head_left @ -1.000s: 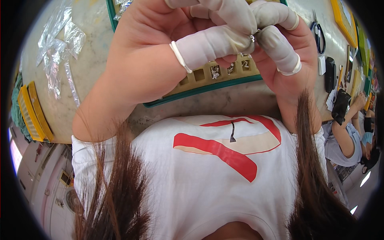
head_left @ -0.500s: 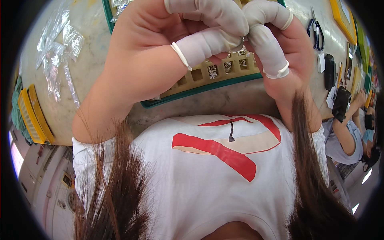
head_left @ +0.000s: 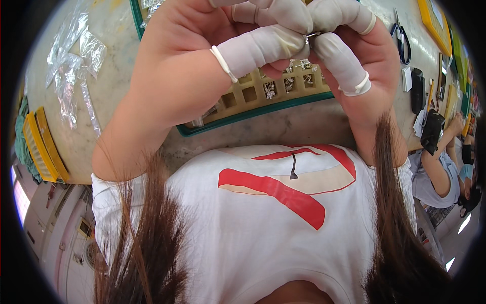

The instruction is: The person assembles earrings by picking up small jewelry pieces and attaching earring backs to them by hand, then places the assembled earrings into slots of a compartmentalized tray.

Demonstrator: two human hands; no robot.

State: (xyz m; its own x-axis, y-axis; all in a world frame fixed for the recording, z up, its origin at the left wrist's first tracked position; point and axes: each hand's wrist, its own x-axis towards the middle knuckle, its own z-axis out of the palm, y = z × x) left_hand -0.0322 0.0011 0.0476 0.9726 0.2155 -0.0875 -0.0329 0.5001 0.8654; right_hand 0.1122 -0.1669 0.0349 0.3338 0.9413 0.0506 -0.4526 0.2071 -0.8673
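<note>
White finger cots cover the thumb and fingers of my left hand (head_left: 190,63) and my right hand (head_left: 357,53). Both hands meet at the upper middle, thumbs and fingertips pinched close together. Between them shows a small silver metal piece (head_left: 311,35) with a thin pin-like part; its exact kind is too small to tell. It touches the fingertips of both hands. Below the hands lies a beige compartment tray (head_left: 238,91), with small silver jewelry pieces (head_left: 269,91) in some of its cells. My hands hide much of that tray.
The beige tray sits inside a green-rimmed tray (head_left: 263,114). Crumpled clear plastic bags (head_left: 68,66) lie at the left, near yellow trays (head_left: 43,147). Blue-handled scissors (head_left: 402,43) and a black case (head_left: 417,91) are at the right. Another person (head_left: 438,172) sits at the far right.
Both thumbs have moved slightly upward, and the silver piece now shows more plainly between the fingertips. More tray cells are visible under my left hand.
</note>
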